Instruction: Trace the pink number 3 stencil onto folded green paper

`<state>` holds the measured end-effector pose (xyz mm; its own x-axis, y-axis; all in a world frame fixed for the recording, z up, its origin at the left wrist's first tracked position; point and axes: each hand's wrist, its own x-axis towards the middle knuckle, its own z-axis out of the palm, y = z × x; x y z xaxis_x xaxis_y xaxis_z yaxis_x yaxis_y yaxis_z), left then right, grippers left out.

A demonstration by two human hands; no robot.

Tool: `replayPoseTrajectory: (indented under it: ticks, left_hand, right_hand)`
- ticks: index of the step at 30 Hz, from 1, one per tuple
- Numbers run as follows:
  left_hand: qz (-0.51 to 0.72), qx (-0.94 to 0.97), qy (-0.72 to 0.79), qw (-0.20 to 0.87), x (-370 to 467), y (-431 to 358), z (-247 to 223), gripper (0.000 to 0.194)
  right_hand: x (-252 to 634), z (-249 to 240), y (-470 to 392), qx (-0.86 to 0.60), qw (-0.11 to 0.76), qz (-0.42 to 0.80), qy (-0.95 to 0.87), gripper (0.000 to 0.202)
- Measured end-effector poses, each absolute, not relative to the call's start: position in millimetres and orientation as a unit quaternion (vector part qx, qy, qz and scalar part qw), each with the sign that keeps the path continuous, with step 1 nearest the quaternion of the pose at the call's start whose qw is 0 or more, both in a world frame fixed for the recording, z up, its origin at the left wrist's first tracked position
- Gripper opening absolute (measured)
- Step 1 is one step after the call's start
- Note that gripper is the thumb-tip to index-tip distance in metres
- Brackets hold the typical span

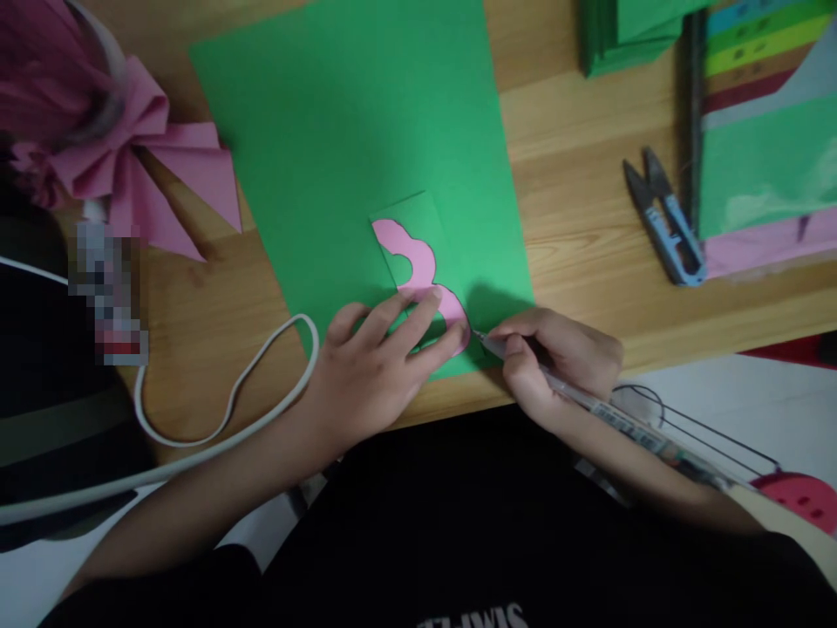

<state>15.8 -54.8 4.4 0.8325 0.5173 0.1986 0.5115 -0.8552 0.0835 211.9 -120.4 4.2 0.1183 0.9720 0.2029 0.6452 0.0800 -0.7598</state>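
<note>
A large green sheet (353,113) lies on the wooden table, with a smaller folded green piece (418,214) on its lower part. On that piece rests a pink curved paper shape (418,253), dark line along its wavy edge. My left hand (385,366) lies over the lower half of the shape, fingers spread and fingertips pressing it flat. In my right hand (555,358) is a pen (581,397), gripped between thumb and fingers. The pen's tip touches down at the right edge of the pink shape, close to my left fingertips.
Blue-handled snips (673,231) lie at the right, beside a pack of coloured paper (765,166). Green sheets (631,39) are stacked at the top. A pink paper bow (144,153) sits at the left, and a white cable (228,419) loops near my left forearm.
</note>
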Motion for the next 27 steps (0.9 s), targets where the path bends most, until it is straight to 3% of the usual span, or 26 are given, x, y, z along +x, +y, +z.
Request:
replayPoseTrajectory:
  ticks: [11, 27]
  left_hand:
    - [0.084, 0.963, 0.252, 0.035, 11.4, -52.8, 8.5, 0.033]
    - [0.078, 0.967, 0.237, 0.044, 8.8, -50.9, 10.6, 0.040]
  right_hand:
    - [204.9, 8.4, -122.8, -0.667, 0.420, 0.198, -0.583, 0.014]
    - [202.9, 4.1, -123.0, -0.676, 0.405, 0.188, -0.586, 0.014]
